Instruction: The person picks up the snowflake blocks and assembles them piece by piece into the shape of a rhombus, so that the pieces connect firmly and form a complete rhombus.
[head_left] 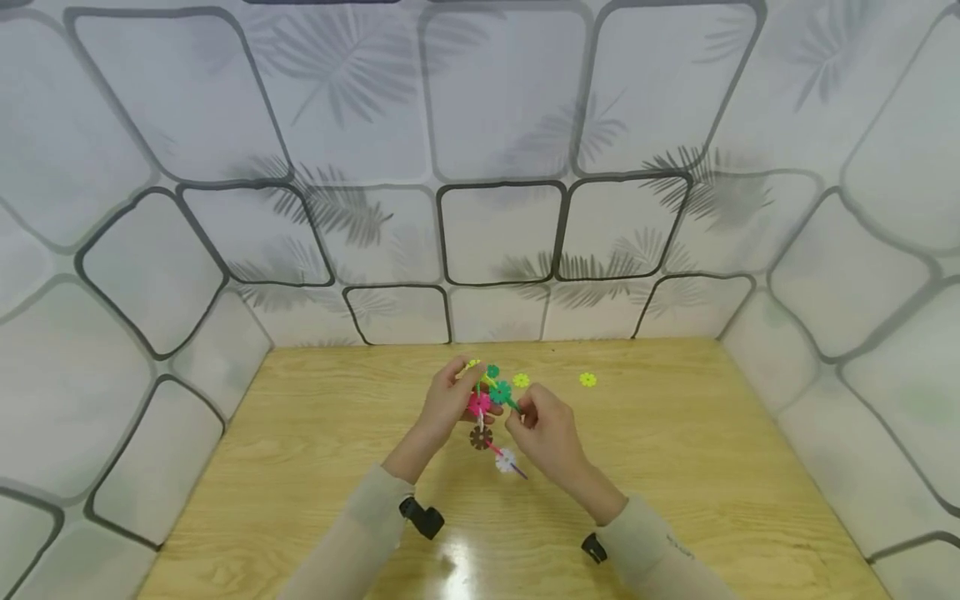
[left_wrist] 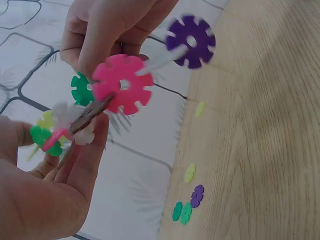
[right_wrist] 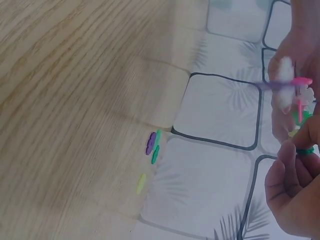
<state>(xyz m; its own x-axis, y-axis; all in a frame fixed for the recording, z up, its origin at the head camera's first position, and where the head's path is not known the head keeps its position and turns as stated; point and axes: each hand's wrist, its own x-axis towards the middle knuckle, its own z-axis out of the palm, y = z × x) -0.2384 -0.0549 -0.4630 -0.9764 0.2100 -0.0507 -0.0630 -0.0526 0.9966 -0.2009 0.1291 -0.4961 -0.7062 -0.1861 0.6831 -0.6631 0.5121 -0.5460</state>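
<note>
My left hand (head_left: 447, 402) holds a cluster of interlocked plastic snowflake discs above the table. A pink disc (head_left: 479, 404), a green disc (head_left: 500, 392), a brown disc (head_left: 481, 437) and a white disc (head_left: 505, 460) show in it. In the left wrist view a purple disc (left_wrist: 191, 41) forms the cluster's outer end. Thumb and finger of my right hand (head_left: 551, 433) pinch a green disc (right_wrist: 305, 150) at the cluster's right side. The fingers partly hide where this disc meets the others.
Two loose yellow discs (head_left: 521, 380) (head_left: 588, 379) lie toward the back of the wooden table (head_left: 300, 492). The left wrist view shows a loose purple disc (left_wrist: 197, 196) beside two green ones (left_wrist: 186, 213). A patterned panel wall (head_left: 498, 233) stands behind the table and along both sides.
</note>
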